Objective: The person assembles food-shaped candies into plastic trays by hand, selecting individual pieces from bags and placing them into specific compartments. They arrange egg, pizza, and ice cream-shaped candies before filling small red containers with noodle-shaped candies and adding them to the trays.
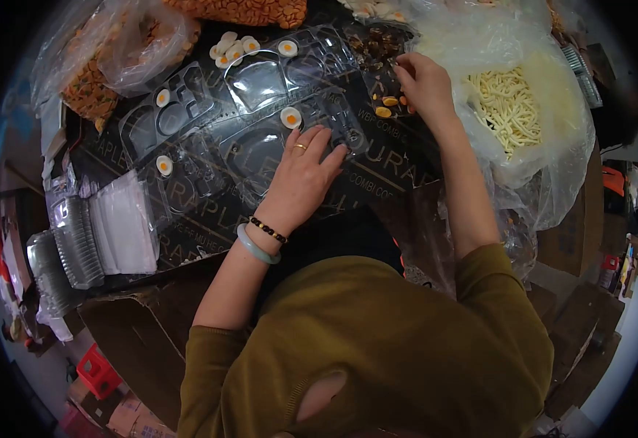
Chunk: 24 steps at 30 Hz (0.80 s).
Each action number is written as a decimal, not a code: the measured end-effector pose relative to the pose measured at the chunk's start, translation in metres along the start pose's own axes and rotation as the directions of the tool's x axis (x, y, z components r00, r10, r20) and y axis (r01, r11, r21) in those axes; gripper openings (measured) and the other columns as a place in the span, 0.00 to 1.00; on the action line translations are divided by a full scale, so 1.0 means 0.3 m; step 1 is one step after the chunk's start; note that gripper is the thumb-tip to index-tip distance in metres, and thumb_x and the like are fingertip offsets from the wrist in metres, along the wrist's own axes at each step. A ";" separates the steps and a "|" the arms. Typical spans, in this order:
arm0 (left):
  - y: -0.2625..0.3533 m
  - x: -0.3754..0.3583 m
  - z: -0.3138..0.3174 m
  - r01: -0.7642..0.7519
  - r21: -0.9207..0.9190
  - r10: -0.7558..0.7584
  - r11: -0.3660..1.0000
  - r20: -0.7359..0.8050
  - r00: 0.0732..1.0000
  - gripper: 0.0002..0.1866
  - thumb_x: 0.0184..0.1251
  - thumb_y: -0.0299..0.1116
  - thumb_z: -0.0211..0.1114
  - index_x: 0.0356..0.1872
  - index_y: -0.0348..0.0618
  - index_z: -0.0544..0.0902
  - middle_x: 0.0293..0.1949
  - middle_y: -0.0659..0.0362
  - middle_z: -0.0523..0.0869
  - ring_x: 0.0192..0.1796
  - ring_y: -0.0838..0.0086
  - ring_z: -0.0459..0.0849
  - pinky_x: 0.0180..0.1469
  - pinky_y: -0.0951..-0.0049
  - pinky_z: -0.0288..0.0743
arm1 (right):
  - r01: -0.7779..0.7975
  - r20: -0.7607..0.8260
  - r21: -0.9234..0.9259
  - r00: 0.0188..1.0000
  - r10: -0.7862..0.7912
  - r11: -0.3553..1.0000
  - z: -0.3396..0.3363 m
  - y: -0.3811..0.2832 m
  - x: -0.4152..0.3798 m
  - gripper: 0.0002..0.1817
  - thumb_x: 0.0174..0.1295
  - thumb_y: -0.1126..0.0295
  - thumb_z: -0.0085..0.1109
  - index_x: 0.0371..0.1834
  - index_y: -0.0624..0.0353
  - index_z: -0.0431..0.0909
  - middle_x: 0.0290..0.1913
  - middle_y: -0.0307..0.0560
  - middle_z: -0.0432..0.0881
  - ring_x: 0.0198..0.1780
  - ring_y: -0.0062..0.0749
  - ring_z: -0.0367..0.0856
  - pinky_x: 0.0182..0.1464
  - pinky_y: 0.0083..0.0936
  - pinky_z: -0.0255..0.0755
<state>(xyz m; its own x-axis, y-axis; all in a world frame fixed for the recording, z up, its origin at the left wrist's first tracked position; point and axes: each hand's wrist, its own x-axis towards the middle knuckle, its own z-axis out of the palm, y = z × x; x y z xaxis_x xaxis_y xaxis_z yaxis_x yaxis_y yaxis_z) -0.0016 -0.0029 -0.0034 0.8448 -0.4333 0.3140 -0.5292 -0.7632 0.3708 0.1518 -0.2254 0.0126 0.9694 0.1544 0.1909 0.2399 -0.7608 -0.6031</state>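
Note:
My left hand [306, 169], with a ring and bracelets at the wrist, lies with fingers spread over a clear plastic tray [250, 150]. Just beyond its fingertips sits a white and orange egg-shaped piece [290, 117]. My right hand [423, 82] is at the upper right, thumb and forefinger close together, beside a pile of small dark brown pieces [374, 45]. Whatever may be between those fingertips is too small to make out. Below them lie several yellow and orange pieces [383, 112]. More egg-shaped pieces [163, 166] rest in the other clear trays [144, 131].
A heap of egg-shaped pieces [225, 50] lies at the back. Bags of orange pieces [89, 87] are at the upper left, an open bag of pale yellow sticks [507, 109] at the right. Stacked clear trays [77, 241] and white sheets [123, 223] stand at the left edge.

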 end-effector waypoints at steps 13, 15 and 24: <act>-0.014 0.004 0.004 0.042 -0.081 -0.043 0.996 -0.014 0.999 0.19 0.59 0.30 0.66 0.53 0.41 0.77 0.56 0.51 0.75 0.64 0.57 0.71 0.69 0.52 0.60 | 0.505 -0.079 -0.109 0.854 -0.514 0.856 0.118 -0.166 -0.402 0.08 0.50 0.71 0.68 0.35 0.52 0.83 0.36 0.36 0.78 0.39 0.31 0.76 0.43 0.30 0.63; -0.008 0.003 0.003 0.015 -0.016 -0.015 1.000 -0.018 1.000 0.21 0.59 0.30 0.66 0.55 0.42 0.77 0.57 0.51 0.75 0.64 0.57 0.72 0.69 0.52 0.61 | 0.466 -0.036 0.044 0.885 -0.465 0.884 0.099 -0.155 -0.381 0.08 0.52 0.73 0.67 0.37 0.54 0.84 0.37 0.38 0.79 0.39 0.32 0.77 0.43 0.28 0.65; 0.009 0.010 -0.008 -0.064 0.176 0.048 0.982 0.095 0.994 0.20 0.63 0.31 0.61 0.57 0.40 0.77 0.60 0.57 0.72 0.65 0.63 0.69 0.70 0.48 0.56 | 0.078 0.004 -0.262 0.997 -0.080 0.962 -0.039 0.109 0.037 0.15 0.59 0.68 0.61 0.47 0.62 0.81 0.47 0.58 0.81 0.47 0.52 0.80 0.52 0.37 0.73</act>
<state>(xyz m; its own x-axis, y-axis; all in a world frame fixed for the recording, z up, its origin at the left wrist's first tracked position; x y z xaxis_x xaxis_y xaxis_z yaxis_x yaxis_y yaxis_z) -0.0008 -0.0052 0.0005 0.8224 -0.5126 0.2467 -0.5598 -0.8065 0.1902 0.1697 -0.2559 0.0040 0.9474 0.2175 0.2350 0.2929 -0.8849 -0.3621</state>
